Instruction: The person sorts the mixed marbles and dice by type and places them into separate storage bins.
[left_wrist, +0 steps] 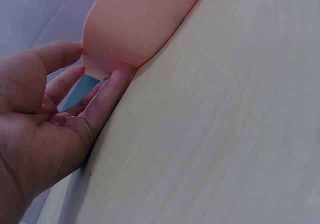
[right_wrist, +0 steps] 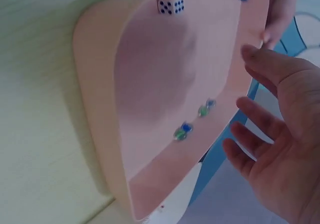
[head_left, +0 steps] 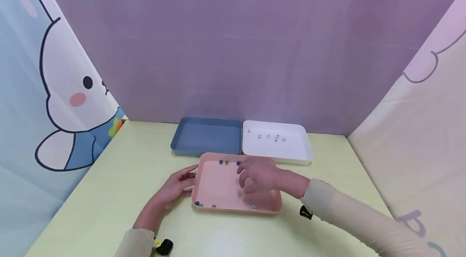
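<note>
A pink tray (head_left: 222,184) holds several blue and green glass marbles (right_wrist: 183,131) along its edges. A white die with blue pips (right_wrist: 170,5) lies by its near wall. My left hand (head_left: 176,186) touches the tray's left end; in the left wrist view, its extended fingers (left_wrist: 112,92) rest against the outer wall and lower edge. Over the right part of the tray hovers my right hand (head_left: 260,175), fingers loosely bent and apart. Nothing shows between those fingers in the right wrist view, where the hand (right_wrist: 285,144) is above the far wall.
Behind the pink tray, a blue tray (head_left: 207,137) and a white tray (head_left: 298,149) stand side by side. Several small dice-like pieces (head_left: 276,138) lie in the white one. A purple panel (head_left: 233,46) rises at the table's back, with printed curtains (head_left: 76,87) at both sides.
</note>
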`<state>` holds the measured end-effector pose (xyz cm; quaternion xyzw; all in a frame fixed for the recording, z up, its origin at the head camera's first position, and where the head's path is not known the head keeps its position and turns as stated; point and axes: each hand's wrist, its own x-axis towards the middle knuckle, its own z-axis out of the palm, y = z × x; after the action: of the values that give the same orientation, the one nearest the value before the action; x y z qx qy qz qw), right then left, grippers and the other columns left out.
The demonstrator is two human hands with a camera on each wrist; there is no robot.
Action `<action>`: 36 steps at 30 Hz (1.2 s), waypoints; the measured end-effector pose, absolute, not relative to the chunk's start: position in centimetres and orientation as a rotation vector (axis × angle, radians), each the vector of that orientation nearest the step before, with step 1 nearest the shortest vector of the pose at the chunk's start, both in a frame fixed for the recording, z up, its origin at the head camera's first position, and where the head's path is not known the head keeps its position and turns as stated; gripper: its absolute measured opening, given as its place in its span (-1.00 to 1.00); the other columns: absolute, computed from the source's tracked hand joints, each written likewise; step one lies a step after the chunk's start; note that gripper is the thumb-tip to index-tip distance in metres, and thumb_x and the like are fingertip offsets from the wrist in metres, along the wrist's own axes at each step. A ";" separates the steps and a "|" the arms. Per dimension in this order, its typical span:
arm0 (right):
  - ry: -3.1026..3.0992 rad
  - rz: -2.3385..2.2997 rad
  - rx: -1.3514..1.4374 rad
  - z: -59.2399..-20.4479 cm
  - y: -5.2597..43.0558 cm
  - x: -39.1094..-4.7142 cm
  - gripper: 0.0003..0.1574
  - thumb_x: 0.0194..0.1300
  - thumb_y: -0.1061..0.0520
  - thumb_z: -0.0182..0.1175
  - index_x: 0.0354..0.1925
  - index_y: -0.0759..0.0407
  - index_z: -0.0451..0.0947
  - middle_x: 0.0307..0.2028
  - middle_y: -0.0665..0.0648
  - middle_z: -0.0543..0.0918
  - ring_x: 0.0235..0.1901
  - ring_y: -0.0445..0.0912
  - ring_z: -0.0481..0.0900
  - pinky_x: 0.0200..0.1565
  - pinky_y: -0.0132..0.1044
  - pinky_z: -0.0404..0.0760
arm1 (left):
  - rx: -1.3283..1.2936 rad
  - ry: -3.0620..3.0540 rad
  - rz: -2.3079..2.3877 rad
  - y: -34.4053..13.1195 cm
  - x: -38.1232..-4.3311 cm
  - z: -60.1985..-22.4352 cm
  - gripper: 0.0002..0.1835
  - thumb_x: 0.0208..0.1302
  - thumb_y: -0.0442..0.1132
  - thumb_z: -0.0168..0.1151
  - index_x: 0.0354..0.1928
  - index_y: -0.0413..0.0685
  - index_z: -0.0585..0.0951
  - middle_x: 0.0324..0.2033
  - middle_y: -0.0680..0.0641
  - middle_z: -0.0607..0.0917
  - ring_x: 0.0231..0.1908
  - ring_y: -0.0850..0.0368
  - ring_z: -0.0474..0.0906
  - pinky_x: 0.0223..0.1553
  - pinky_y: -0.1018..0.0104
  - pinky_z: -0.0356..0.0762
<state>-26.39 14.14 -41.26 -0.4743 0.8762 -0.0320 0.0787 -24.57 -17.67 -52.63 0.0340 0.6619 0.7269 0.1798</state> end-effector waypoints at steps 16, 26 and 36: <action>2.404 0.408 -1.702 -42.5 12.3 -22.9 -0.57 0.16 0.20 0.33 -0.68 -0.28 0.50 -0.45 -0.25 0.46 -0.36 -0.25 0.33 -0.31 -0.39 0.28 | 0.101 1.886 2.043 -17.8 -24.5 -52.6 -0.38 0.38 -0.28 0.19 0.45 0.01 0.29 0.19 -0.28 0.43 0.05 -0.09 0.51 -0.08 0.03 0.60; 2.431 0.442 -1.717 -43.3 12.1 -23.2 -0.70 0.38 -0.08 0.20 -0.54 -0.27 0.61 -0.45 -0.24 0.51 -0.37 -0.24 0.34 -0.31 -0.39 0.30 | 0.086 1.891 2.035 -17.8 -24.4 -52.8 -0.37 0.36 -0.26 0.22 0.44 0.04 0.31 0.18 -0.28 0.43 0.06 -0.10 0.48 -0.07 0.04 0.60; 2.473 0.447 -1.741 -44.0 12.3 -23.4 -0.68 0.40 -0.12 0.16 -0.54 -0.28 0.55 -0.49 -0.24 0.45 -0.41 -0.25 0.30 -0.33 -0.39 0.28 | 0.091 1.886 2.037 -17.8 -24.5 -52.6 -0.38 0.36 -0.25 0.23 0.43 0.05 0.32 0.17 -0.28 0.43 0.05 -0.11 0.49 -0.08 0.04 0.60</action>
<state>-23.40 12.30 -44.04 -0.5691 0.8081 0.1461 0.0421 -24.55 -17.80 -52.64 0.0323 0.6678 0.7212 0.1811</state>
